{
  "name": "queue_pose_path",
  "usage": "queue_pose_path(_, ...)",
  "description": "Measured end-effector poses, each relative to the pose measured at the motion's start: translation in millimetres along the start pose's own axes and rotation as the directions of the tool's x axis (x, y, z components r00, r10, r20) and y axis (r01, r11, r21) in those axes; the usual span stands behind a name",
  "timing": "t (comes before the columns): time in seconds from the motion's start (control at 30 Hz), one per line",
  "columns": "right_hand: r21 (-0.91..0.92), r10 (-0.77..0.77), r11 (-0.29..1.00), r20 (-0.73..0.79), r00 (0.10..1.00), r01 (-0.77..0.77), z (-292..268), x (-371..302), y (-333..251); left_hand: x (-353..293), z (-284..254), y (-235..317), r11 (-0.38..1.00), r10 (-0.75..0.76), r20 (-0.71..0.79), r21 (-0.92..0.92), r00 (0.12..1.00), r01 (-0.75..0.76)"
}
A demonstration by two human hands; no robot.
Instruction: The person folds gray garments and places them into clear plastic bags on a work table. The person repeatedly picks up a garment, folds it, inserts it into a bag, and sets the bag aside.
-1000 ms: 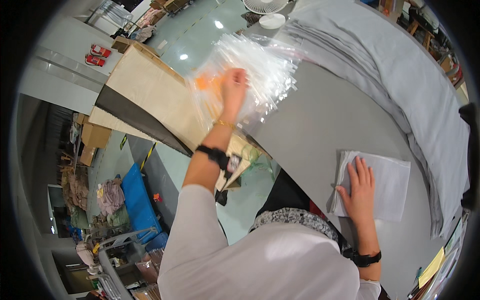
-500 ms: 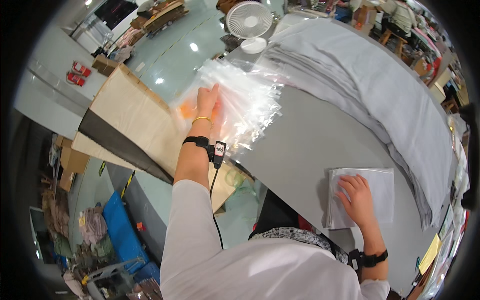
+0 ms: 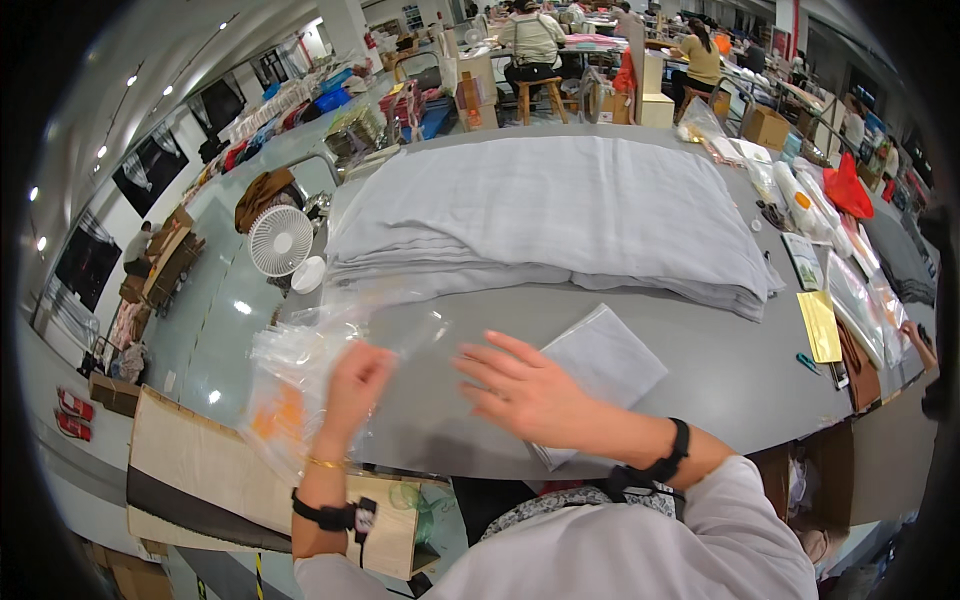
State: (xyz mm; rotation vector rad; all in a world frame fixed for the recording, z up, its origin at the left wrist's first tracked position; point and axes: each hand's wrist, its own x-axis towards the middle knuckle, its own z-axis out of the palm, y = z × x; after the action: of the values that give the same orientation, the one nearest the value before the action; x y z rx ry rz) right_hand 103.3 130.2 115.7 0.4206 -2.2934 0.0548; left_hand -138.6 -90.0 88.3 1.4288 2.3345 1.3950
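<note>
My left hand (image 3: 357, 390) is closed in a pinch at the stack of clear plastic bags (image 3: 290, 365) on the table's left edge. One thin see-through bag (image 3: 425, 335) seems to be in its fingers, reaching toward the right; its outline is faint. To the right of it, my right hand (image 3: 525, 395) hovers with fingers spread and nothing in them. Beyond and partly under that forearm lies a folded light-grey cloth (image 3: 610, 355), flat on the grey table (image 3: 720, 375).
A wide pile of grey fabric (image 3: 560, 205) covers the table's far side. A white fan (image 3: 281, 241) stands at its left end. At right lie a yellow paper (image 3: 820, 326), a green cutter (image 3: 807, 363) and more plastic packs. People sit at tables farther back.
My head view has turned up and to the right. My right hand has left the folded cloth and come over beside my left hand, which has drawn a bag from the stack.
</note>
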Motion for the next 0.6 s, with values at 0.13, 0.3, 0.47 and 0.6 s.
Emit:
queue_pose_path(0.13,0.135,0.047,0.988,0.203,0.978,-0.075,-6.4,8.2,-9.4,-20.7,50.3,101.5,0.977,0.063,0.281,-0.214,0.958,-0.001)
queue_pose_path(0.3,0.346,0.073,0.931,0.137,0.988,-0.117,-27.7,-37.7,-8.1,-29.2,67.4,139.8,0.964,0.059,0.368,-0.261,0.928,0.043)
queue_pose_path(0.47,0.326,0.131,0.922,0.248,0.96,-0.21,-44.9,-75.5,0.3,-36.3,88.9,130.3,0.993,0.069,0.371,-0.112,0.926,-0.029)
queue_pose_path(0.6,0.234,0.182,0.931,0.372,0.91,-0.281,-91.0,-116.4,22.7,-40.3,60.9,121.2,0.975,-0.02,0.361,0.215,0.932,-0.062)
